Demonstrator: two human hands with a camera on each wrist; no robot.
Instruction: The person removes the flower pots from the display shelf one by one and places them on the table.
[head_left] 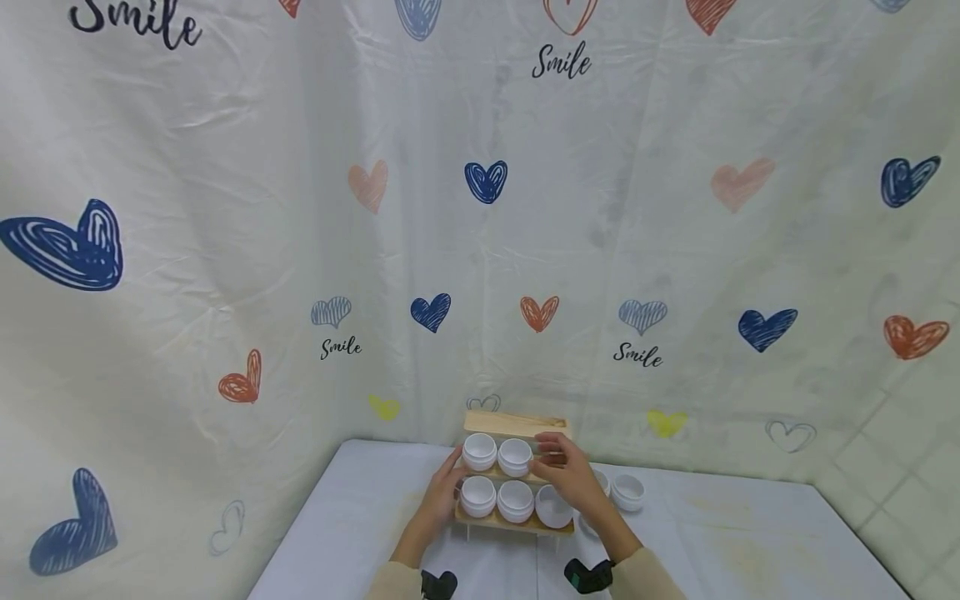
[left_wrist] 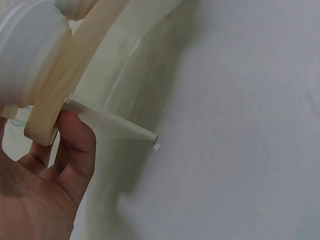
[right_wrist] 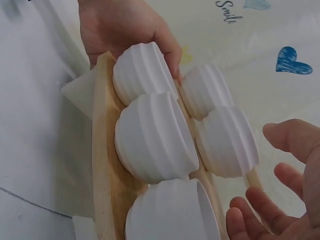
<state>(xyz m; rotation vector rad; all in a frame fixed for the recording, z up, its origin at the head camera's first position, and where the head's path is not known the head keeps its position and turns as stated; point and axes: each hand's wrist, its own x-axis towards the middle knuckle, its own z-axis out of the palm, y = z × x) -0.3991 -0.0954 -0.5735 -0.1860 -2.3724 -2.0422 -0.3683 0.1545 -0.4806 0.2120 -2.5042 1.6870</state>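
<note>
A tiered wooden rack (head_left: 517, 424) with clear supports stands on the table; its middle shelf bears two white ribbed cups (head_left: 479, 451), its front shelf three (head_left: 516, 501). My left hand (head_left: 438, 504) grips the rack's left end; in the left wrist view its fingers (left_wrist: 77, 137) curl at the end of a wooden shelf (left_wrist: 75, 70), by a clear support (left_wrist: 112, 120). At the right end of the middle shelf is my right hand (head_left: 573, 479). The right wrist view shows that hand (right_wrist: 285, 190) with fingers spread and holding nothing, beside a middle-shelf cup (right_wrist: 227, 142).
More white cups (head_left: 628, 492) stand on the white-covered table (head_left: 720, 542) right of the rack, some partly hidden behind my right hand and forearm. A pale curtain (head_left: 570, 250) printed with hearts hangs close behind the rack.
</note>
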